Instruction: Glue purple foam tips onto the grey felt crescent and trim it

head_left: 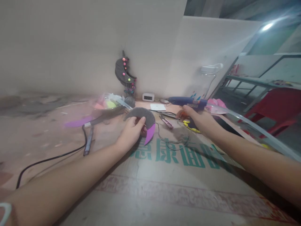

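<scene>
Pinched between the thumb and fingers of my left hand [134, 130] is a crescent moon cutout [147, 117], mostly wrapped in grey yarn. Its lower tip shows bare purple. Loose grey yarn [175, 147] lies curled on the table to the right of it. My right hand [194, 116] grips a blue hot glue gun [184, 101], its nozzle pointing left. A long clear glue stick [254, 121] sticks out from the gun's back. The gun is held apart from the crescent. Some fingers of both hands are hidden.
A finished grey moon [121, 72] with coloured pompoms hangs on the wall. Below stand a small digital clock [148, 97] and a bag of pompoms [108, 102]. A pink box cutter [166, 122], yellow-handled scissors [191, 126], a marker [88, 142], a black cable [51, 158] and a purple piece [78, 121] lie about.
</scene>
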The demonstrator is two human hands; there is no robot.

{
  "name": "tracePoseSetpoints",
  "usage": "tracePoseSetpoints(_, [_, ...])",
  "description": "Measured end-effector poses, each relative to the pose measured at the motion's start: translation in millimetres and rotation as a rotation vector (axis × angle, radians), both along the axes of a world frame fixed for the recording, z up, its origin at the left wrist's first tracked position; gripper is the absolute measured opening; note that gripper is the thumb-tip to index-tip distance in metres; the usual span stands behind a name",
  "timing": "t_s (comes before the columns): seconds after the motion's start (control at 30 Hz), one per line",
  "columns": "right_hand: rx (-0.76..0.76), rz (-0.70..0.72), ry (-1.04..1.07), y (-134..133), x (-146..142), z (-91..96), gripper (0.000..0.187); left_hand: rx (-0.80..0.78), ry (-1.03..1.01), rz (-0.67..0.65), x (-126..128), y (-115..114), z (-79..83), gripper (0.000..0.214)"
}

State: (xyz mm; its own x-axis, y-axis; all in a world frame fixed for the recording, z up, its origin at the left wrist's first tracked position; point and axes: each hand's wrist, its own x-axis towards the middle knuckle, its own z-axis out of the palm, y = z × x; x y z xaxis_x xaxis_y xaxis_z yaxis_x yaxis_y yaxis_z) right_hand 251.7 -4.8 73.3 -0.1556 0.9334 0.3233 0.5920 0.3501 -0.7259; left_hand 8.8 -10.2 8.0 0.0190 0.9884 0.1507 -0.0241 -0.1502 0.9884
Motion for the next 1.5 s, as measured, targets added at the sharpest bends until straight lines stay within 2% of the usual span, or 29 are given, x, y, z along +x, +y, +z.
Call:
tracePoseSetpoints(0.07, [-0.029,-0.019,-0.027,17.9,-1.0,7.0,0.044,0.002,-0.005,-0.009,0.0,0.9,-1.0,0.033])
tracePoseSetpoints(0.17, [-0.034,-0.084,-0.181,56.2,-2.4,9.4,0.034,0.023,0.017,-0.007,-0.8,3.1,-3.3,0.033])
tracePoseSetpoints(0.37, [-0.067,-0.218,-0.271,134.2,-10.1,-17.1,0.035,0.005,0.064,0.024,-1.5,3.6,-4.6,0.037])
tracePoseSetpoints(0.5, [-0.093,-0.233,-0.314,158.8,-13.2,-35.8,0.033,0.010,0.043,0.016,0.0,1.3,-2.7,0.039])
tracePoseSetpoints(0.63, [-0.082,-0.174,-0.342,164.0,-8.2,-40.8,0.031,0.014,0.030,0.005,1.5,0.2,-1.2,0.039])
tracePoseSetpoints(0.8, [-0.060,-0.128,-0.392,156.6,2.2,-33.1,0.034,0.010,0.031,-0.012,1.4,0.4,-1.1,0.038])
tracePoseSetpoints(0.9, [-0.048,-0.139,-0.423,140.7,7.5,-28.7,0.040,0.030,0.057,-0.010,0.6,1.0,-1.4,0.037])
tracePoseSetpoints(1.0, [-0.036,-0.138,-0.449,111.4,8.1,-26.7,0.047,0.032,0.057,-0.014,0.5,1.4,-1.5,0.038])
tracePoseSetpoints(1.07, [0.013,-0.109,-0.432,86.3,3.3,-26.4,0.044,0.030,0.053,-0.015,0.7,1.1,-1.0,0.037])
tracePoseSetpoints(1.13, [0.189,-0.040,-0.302,60.4,-6.1,-26.8,0.035,0.042,0.062,-0.007,1.1,0.3,-0.1,0.035])
tracePoseSetpoints(1.2, [0.270,0.029,-0.167,37.0,-18.6,-28.9,0.027,0.050,0.072,0.000,1.6,-0.9,1.1,0.033])
tracePoseSetpoints(1.23, [0.233,0.073,-0.094,27.0,-25.2,-30.7,0.028,0.050,0.075,0.002,1.8,-1.5,1.6,0.033])
tracePoseSetpoints(1.33, [-0.126,0.218,0.194,5.7,-42.1,-38.7,0.045,0.048,0.080,0.002,2.0,-2.2,1.8,0.033])
tracePoseSetpoints(1.4, [-0.312,0.318,0.334,-1.3,-48.4,-44.2,0.053,0.068,0.107,0.001,1.3,-1.6,0.6,0.032])
tracePoseSetpoints(1.5, [-0.430,0.389,0.363,-3.6,-49.6,-49.9,0.056,0.101,0.173,0.001,-0.4,-0.2,-1.6,0.032])
